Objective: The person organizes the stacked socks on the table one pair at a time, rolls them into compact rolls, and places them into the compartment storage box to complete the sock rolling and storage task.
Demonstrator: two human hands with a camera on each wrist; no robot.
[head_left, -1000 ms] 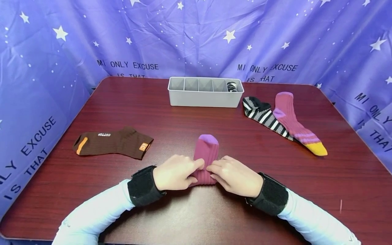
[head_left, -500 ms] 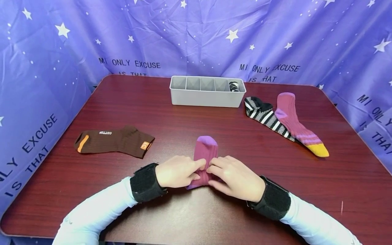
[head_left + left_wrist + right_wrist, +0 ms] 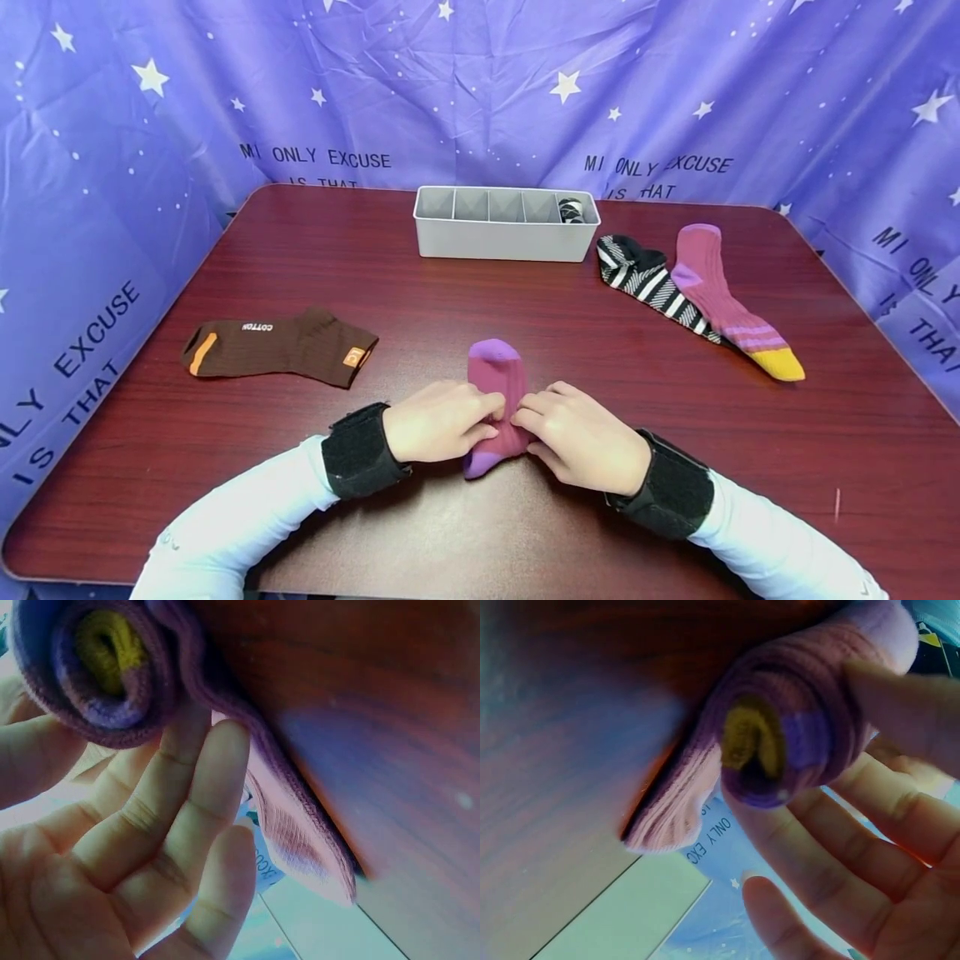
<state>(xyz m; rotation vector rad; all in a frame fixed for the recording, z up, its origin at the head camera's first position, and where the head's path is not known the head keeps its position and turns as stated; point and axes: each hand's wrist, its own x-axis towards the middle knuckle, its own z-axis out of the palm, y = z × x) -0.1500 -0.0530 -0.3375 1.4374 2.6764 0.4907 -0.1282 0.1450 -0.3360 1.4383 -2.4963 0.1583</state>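
Observation:
A mauve-pink ribbed sock [image 3: 487, 375] with a purple cuff lies in front of the person, partly rolled up. My left hand [image 3: 444, 422] grips the left end of the roll, thumb and fingers curled about it. At the opposite end my right hand [image 3: 583, 439] holds the roll the same way. In the left wrist view, the yellow toe [image 3: 109, 649] sits at the centre of the coil, and the flat length of sock trails away. The right wrist view shows the coil [image 3: 806, 742] from its other end. A purple heel patch [image 3: 483, 462] sticks out on the near side.
A grey divided box [image 3: 506, 237] stands at the back; its rightmost compartment holds a black-and-white rolled item [image 3: 572, 210]. To the right, a matching pink sock [image 3: 708, 283] overlaps a striped sock [image 3: 660, 293]. A brown sock [image 3: 277, 346] lies at left.
The roll has turned between both hands, and the purple heel patch has come out on the near side. The sock's cuff end has shifted slightly left and toward the person.

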